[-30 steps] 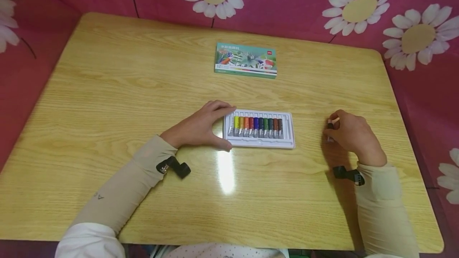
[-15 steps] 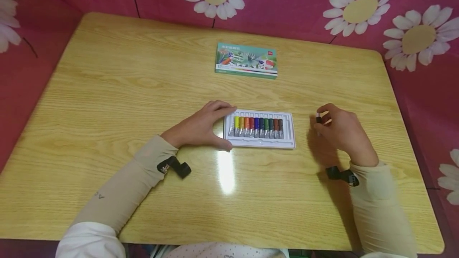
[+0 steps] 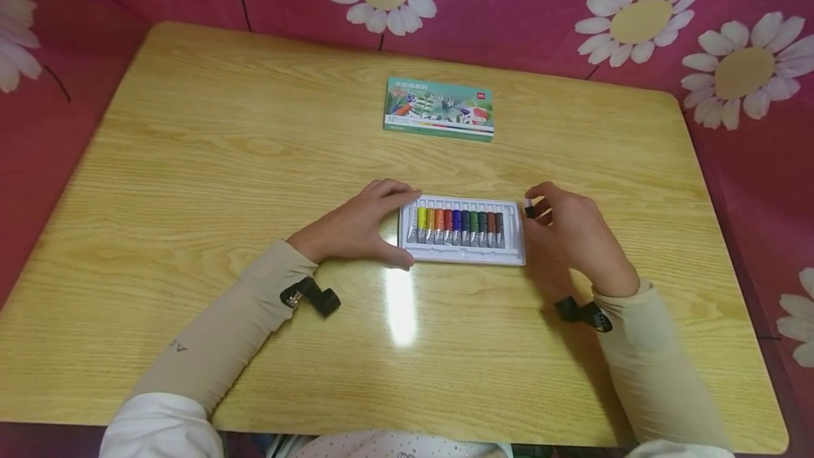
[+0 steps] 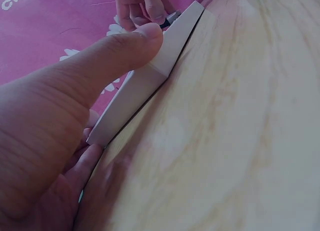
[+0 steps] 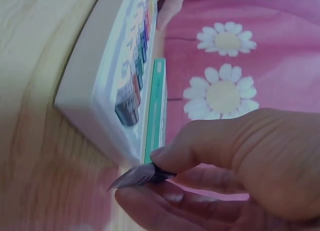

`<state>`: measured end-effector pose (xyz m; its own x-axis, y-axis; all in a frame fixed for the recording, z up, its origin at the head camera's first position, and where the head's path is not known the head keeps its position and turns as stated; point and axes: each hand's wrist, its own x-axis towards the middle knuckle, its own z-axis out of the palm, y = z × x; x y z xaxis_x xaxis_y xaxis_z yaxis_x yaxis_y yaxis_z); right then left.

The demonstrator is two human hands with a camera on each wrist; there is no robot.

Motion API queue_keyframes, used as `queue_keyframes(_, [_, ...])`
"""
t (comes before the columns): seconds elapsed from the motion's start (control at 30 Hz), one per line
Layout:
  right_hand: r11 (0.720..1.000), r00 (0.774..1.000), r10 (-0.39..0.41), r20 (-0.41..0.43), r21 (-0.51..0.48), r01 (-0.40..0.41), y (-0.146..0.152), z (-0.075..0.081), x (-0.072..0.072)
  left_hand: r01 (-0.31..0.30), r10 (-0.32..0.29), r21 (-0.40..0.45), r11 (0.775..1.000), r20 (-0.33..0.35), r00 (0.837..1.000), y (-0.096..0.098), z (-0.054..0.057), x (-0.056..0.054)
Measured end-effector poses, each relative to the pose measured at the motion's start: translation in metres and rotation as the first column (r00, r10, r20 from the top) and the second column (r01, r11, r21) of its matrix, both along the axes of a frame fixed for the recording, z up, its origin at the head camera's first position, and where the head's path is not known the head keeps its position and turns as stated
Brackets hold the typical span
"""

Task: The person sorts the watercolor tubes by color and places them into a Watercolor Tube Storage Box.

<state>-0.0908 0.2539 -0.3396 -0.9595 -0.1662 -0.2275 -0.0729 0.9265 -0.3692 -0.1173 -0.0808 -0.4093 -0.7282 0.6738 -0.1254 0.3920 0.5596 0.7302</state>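
Observation:
A white plastic tray [image 3: 467,255] on the table carries a row of small paint tubes [image 3: 456,225] in several colours, from white and yellow through red, blue and green to brown and black. My left hand [image 3: 356,225] grips the tray's left end, thumb on the near edge and fingers at the far corner. Between thumb and fingertips my right hand [image 3: 575,232] pinches a single small paint tube [image 5: 137,176] with a dark band and a silvery, tapered end. That tube is just beside the tray's right end, in the air.
Behind the tray lies a green paint box [image 3: 439,109] with a printed picture. The wooden table [image 3: 254,126] is bordered at the back and sides by a pink cloth [image 3: 509,6] with daisies. Light glares off the tabletop in front of the tray.
My right hand has carried the paint tube leftward, from the table's right side up to the tray's right end. My left hand keeps its hold on the tray, which stays in place.

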Motion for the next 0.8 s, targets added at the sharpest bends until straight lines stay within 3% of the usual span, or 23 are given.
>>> queue_keyframes(0.2, [1.000, 0.999, -0.021, 0.030, 0.007, 0.021, -0.015, 0.001, -0.003, 0.007, -0.007, 0.005, 1.000, -0.001, 1.000, 0.000, 0.000, 0.000])
queue_keyframes(0.37, [1.000, 1.000, -0.003, -0.006, 0.016, 0.003, -0.021, -0.003, -0.003, 0.006, -0.006, 0.004, 1.000, -0.006, 1.000, 0.000, -0.001, 0.000])
queue_keyframes(0.8, [0.996, 1.000, 0.018, -0.010, 0.091, -0.017, -0.029, -0.008, -0.005, -0.001, 0.001, 0.001, 1.000, -0.015, 1.000, 0.000, -0.001, -0.001])
